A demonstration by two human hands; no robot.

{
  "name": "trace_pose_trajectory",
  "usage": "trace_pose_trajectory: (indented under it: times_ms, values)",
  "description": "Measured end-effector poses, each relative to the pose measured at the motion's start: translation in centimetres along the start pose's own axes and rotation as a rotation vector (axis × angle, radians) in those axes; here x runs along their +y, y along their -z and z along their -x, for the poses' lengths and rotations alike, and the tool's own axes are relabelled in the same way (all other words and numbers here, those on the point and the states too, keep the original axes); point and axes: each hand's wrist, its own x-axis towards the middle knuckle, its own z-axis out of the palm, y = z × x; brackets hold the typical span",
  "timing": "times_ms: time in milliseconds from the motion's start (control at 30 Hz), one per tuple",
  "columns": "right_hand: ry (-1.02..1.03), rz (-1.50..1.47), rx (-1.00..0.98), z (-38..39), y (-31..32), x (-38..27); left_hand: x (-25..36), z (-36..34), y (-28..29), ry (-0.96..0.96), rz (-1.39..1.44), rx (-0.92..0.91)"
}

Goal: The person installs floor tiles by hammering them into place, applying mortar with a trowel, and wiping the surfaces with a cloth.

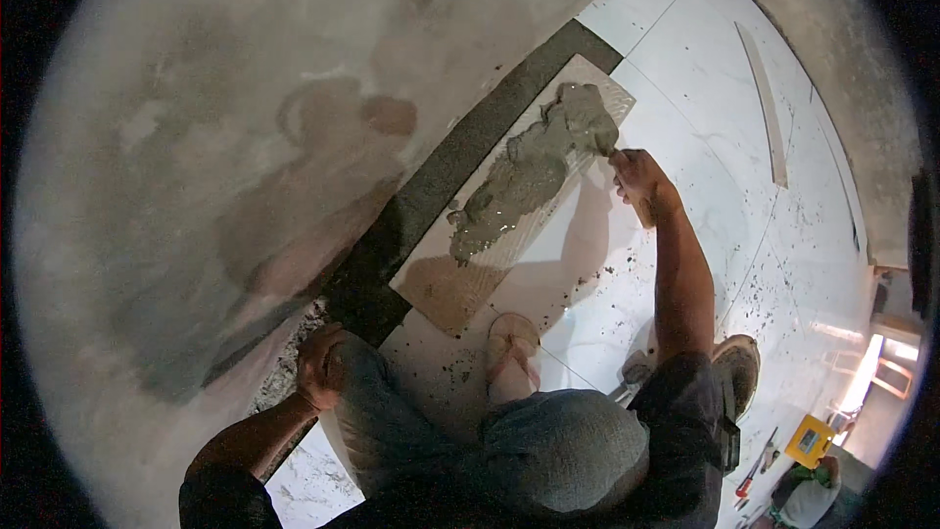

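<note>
My right hand (638,179) is closed around the handle of a trowel (645,214). Its blade reaches into wet grey mortar (519,176) and is mostly hidden. The mortar lies in a thick, lumpy heap along a long tile strip (450,286), whose ridged face is up. Close to my left knee (377,387), my left hand (320,368) rests with its fingers curled in, and nothing shows in it. A dark mortar bed (460,142) runs between the tile strip and the wall.
The bare plastered wall (196,137) rises on the left. White floor tiles (705,127) with scattered crumbs spread to the right, and a thin pale strip (764,103) lies on them. A bucket (739,372) stands beside my right arm. Lower right are a yellow case (810,441) and hand tools (752,478).
</note>
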Motion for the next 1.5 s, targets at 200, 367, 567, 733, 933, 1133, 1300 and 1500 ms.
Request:
trace_pose_trajectory:
  times_ms: [200, 367, 567, 733, 933, 1133, 1300, 1500]
  values:
    - [-0.098, -0.283, -0.056, 1.2, -1.2, 0.7, -0.4, 0.3, -0.4, 0.009, 0.035, -0.005]
    - [-0.031, 0.226, -0.010, 1.8, -1.2, 1.2, -1.8, 1.6, -1.3, 0.301, 0.193, -0.094]
    - [0.125, 0.526, 0.168, -0.9, 0.6, 1.0, -1.0, 0.7, -0.8, 0.011, 0.020, 0.009]
    - [0.170, 0.015, 0.231, -0.5, 0.8, 1.6, -1.2, 0.8, -0.8, -0.035, -0.011, 0.016]
    - [0.044, -0.633, 0.050, -4.4, 0.3, 2.1, -0.9, 0.2, -0.9, -0.097, 0.060, 0.013]
    - [-0.180, -0.380, 0.130, -6.0, -0.6, 2.4, 0.3, -0.3, -0.5, 0.010, -0.068, -0.025]
    - [-0.134, -0.156, 0.163, -1.6, 1.2, 1.8, -0.2, 0.3, -0.9, -0.003, -0.009, 0.003]
    - [-0.192, -0.127, 0.170, 1.3, 2.6, 0.4, 0.2, 0.4, -0.4, -0.038, 0.020, 0.063]
